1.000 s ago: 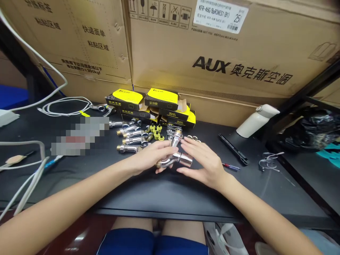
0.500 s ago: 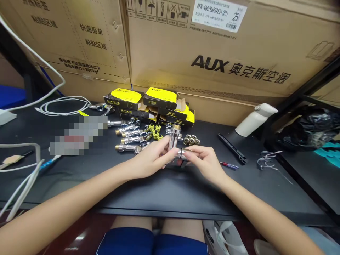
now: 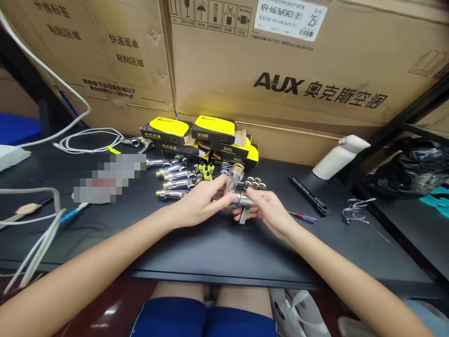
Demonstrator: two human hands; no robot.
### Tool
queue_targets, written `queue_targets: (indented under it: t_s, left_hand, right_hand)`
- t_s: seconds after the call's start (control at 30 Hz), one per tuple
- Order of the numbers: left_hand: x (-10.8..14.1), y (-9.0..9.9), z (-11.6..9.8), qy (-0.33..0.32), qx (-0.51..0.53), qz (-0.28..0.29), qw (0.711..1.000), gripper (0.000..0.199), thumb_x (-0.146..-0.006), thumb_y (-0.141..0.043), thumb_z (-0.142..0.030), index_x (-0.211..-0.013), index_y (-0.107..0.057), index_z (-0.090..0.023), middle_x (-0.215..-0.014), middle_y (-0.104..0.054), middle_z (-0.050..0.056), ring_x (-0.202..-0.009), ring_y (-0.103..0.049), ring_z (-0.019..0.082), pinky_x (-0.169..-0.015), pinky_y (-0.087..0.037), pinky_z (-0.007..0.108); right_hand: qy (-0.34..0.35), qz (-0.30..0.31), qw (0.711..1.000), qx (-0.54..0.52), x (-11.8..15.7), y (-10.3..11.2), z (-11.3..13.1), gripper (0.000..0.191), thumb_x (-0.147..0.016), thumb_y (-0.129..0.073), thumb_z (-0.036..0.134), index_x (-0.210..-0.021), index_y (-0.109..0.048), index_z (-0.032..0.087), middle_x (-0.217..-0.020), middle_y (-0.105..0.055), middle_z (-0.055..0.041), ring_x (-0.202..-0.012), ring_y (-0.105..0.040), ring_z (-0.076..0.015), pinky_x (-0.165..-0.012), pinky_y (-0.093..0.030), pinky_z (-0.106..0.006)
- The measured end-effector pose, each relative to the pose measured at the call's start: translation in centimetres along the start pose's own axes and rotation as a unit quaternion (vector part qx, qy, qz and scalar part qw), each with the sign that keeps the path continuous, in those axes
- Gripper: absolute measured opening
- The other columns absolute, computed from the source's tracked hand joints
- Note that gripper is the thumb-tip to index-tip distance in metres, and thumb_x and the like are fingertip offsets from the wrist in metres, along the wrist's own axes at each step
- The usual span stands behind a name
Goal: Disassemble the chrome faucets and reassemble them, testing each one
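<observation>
Above the front half of the black table, both of my hands hold a chrome valve [image 3: 235, 183] with a brass threaded end pointing up and away. My left hand [image 3: 205, 200] is closed around its body, thumb along the near side. My right hand [image 3: 271, 210] grips the other end, at a chrome sleeve past a dark ring, and a flat lever hangs below between the hands. Just left of my left hand lie several similar chrome valves [image 3: 172, 194] with brass ends. Behind the hands stand yellow-and-black cartridges [image 3: 206, 172] and several small round metal caps [image 3: 257, 184].
Yellow-and-black boxes [image 3: 214, 126] are stacked against large cartons [image 3: 315, 61]. At right are a white bottle [image 3: 335, 161], a black long tool [image 3: 308, 194], a pen [image 3: 302, 217] and glasses [image 3: 354, 213]. White cables [image 3: 44, 234] and a blurred-out object [image 3: 108, 180] occupy the left.
The valve has turned in my hands, so its brass end tilts more toward the right and the lever shows below. My right hand has shifted slightly right along it.
</observation>
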State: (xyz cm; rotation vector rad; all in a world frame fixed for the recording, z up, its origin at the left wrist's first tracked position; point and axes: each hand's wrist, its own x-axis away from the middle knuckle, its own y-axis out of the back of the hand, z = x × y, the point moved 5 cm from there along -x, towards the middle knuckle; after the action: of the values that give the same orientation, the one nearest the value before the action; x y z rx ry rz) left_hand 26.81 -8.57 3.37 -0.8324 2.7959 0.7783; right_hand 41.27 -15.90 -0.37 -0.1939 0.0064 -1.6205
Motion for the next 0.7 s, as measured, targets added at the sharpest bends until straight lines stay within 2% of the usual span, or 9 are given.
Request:
queue_targets:
  t_s: [0.1, 0.17, 0.27, 0.37, 0.4, 0.47, 0.53, 0.57, 0.7]
  left_hand:
    - [-0.7, 1.1, 0.9, 0.051, 0.206, -0.070, 0.975, 0.022, -0.089, -0.055, -0.041, -0.095, -0.050, -0.020, -0.088, -0.064, 0.003, -0.073, -0.066, 0.018, -0.057, -0.052, 0.027]
    - [-1.0, 2.1, 1.5, 0.080, 0.304, -0.135, 0.940, 0.022, -0.087, -0.058, -0.038, -0.096, -0.052, -0.019, -0.083, -0.065, 0.003, -0.069, -0.068, 0.018, -0.054, -0.054, 0.027]
    - [-1.2, 3.0, 2.3, 0.107, 0.399, -0.183, 0.892, 0.016, -0.087, -0.058, -0.029, -0.096, -0.057, -0.016, -0.080, -0.067, 0.003, -0.072, -0.070, 0.018, -0.055, -0.056, 0.025]
    - [-1.2, 3.1, 2.8, 0.134, 0.466, -0.195, 0.853, 0.011, -0.087, -0.055, -0.023, -0.092, -0.059, -0.015, -0.086, -0.071, 0.006, -0.081, -0.071, 0.019, -0.062, -0.058, 0.026]
    - [-1.2, 3.1, 2.9, 0.142, 0.479, -0.200, 0.843, 0.009, -0.087, -0.055, -0.022, -0.090, -0.060, -0.014, -0.087, -0.071, 0.007, -0.084, -0.072, 0.020, -0.065, -0.058, 0.026]
    - [-1.1, 3.0, 3.0, 0.151, 0.496, -0.207, 0.830, 0.008, -0.086, -0.056, -0.020, -0.087, -0.060, -0.014, -0.090, -0.072, 0.009, -0.089, -0.071, 0.021, -0.070, -0.058, 0.026]
    - [-1.1, 3.0, 3.0, 0.150, 0.505, -0.209, 0.824, 0.006, -0.085, -0.057, -0.018, -0.086, -0.060, -0.013, -0.092, -0.073, 0.010, -0.092, -0.071, 0.021, -0.073, -0.057, 0.027]
    - [-1.1, 3.0, 3.0, 0.147, 0.507, -0.210, 0.823, 0.005, -0.084, -0.057, -0.017, -0.085, -0.060, -0.013, -0.093, -0.073, 0.010, -0.092, -0.071, 0.021, -0.075, -0.057, 0.028]
    - [-1.1, 2.9, 3.3, 0.130, 0.492, -0.220, 0.832, 0.006, -0.081, -0.064, -0.017, -0.085, -0.060, -0.014, -0.096, -0.073, 0.009, -0.094, -0.070, 0.020, -0.084, -0.055, 0.031]
  right_hand:
    - [0.137, -0.077, 0.981, 0.113, -0.2, 1.3, 2.0, 0.050, -0.090, -0.049, 0.060, -0.105, -0.068, 0.015, -0.092, -0.073, -0.0103, -0.079, -0.071, -0.0200, -0.073, -0.056, -0.033]
    - [0.218, -0.101, 0.936, 0.258, 0.1, 1.1, 2.8, 0.035, -0.091, -0.055, 0.049, -0.102, -0.068, 0.018, -0.093, -0.071, -0.0074, -0.083, -0.067, -0.0192, -0.075, -0.055, -0.032]
    - [0.275, -0.014, 0.834, 0.478, 0.3, -1.4, 1.9, 0.020, -0.092, -0.058, 0.033, -0.100, -0.069, 0.019, -0.096, -0.068, -0.0080, -0.085, -0.063, -0.0199, -0.076, -0.053, -0.034]
    - [0.317, 0.080, 0.722, 0.610, 0.5, -4.3, 0.3, 0.021, -0.095, -0.049, 0.022, -0.100, -0.068, 0.018, -0.105, -0.066, -0.0106, -0.094, -0.058, -0.0220, -0.078, -0.051, -0.034]
    - [0.326, 0.097, 0.693, 0.636, 0.4, -5.0, 0.0, 0.023, -0.096, -0.045, 0.020, -0.098, -0.068, 0.017, -0.105, -0.066, -0.0108, -0.093, -0.057, -0.0220, -0.077, -0.051, -0.034]
    - [0.336, 0.123, 0.654, 0.667, 0.3, -6.0, -0.2, 0.028, -0.098, -0.040, 0.017, -0.091, -0.067, 0.017, -0.097, -0.068, -0.0104, -0.086, -0.055, -0.0214, -0.073, -0.049, -0.033]
    - [0.336, 0.137, 0.641, 0.676, 0.0, -6.3, -0.2, 0.029, -0.097, -0.039, 0.015, -0.086, -0.066, 0.016, -0.088, -0.067, -0.0092, -0.080, -0.053, -0.0207, -0.069, -0.048, -0.032]
    - [0.334, 0.140, 0.647, 0.671, -0.1, -6.3, 0.0, 0.027, -0.096, -0.040, 0.014, -0.086, -0.065, 0.016, -0.087, -0.067, -0.0086, -0.079, -0.053, -0.0203, -0.069, -0.047, -0.031]
    - [0.318, 0.142, 0.720, 0.600, -0.5, -5.6, 0.4, 0.016, -0.092, -0.050, 0.011, -0.095, -0.064, 0.016, -0.093, -0.067, -0.0077, -0.087, -0.057, -0.0191, -0.078, -0.049, -0.030]
